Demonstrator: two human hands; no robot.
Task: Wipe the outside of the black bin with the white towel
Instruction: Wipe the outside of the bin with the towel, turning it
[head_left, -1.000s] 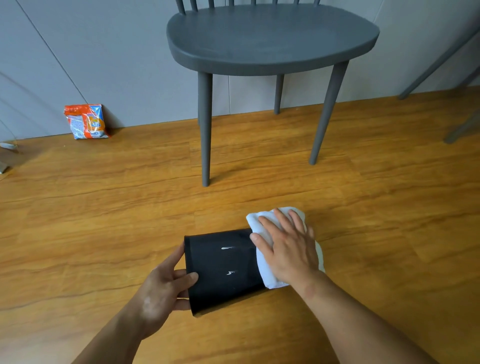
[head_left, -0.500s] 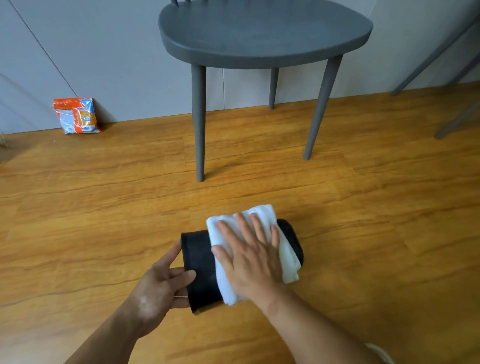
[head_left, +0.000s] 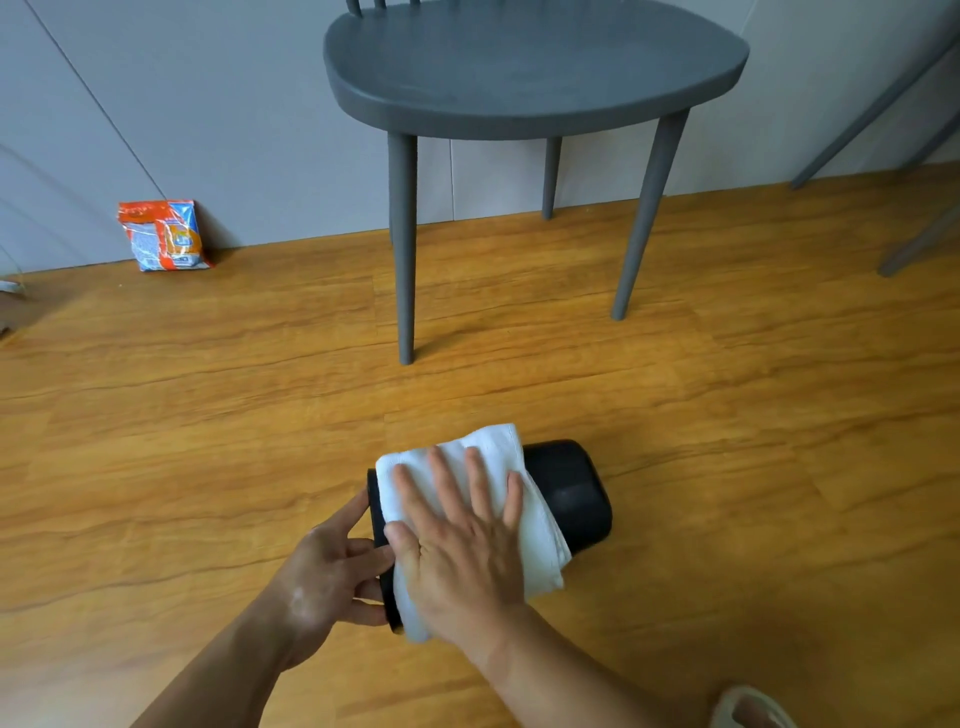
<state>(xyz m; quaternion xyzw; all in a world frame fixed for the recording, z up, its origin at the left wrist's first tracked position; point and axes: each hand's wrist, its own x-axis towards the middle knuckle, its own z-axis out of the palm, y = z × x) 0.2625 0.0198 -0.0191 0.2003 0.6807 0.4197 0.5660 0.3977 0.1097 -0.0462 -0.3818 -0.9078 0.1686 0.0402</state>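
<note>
From the head view, the bin (head_left: 571, 493) is lying on its side on the floor (head_left: 208, 441), its closed base pointing away past the right fingertips and its open rim sitting at the left fingers. The right hand (head_left: 457, 551) is lying flat on the towel (head_left: 537, 545), fingers (head_left: 441, 478) straight and spread, pressing the cloth onto the bin's upper side. The towel is draping over the rim end, under and beyond those fingers. The left hand (head_left: 327, 571) is gripping the rim, thumb on the outside and fingers curling at the mouth. Well beyond the fingertips a chair (head_left: 530, 67) is standing, and a packet (head_left: 163, 236) is leaning against the wall far to the left.
</note>
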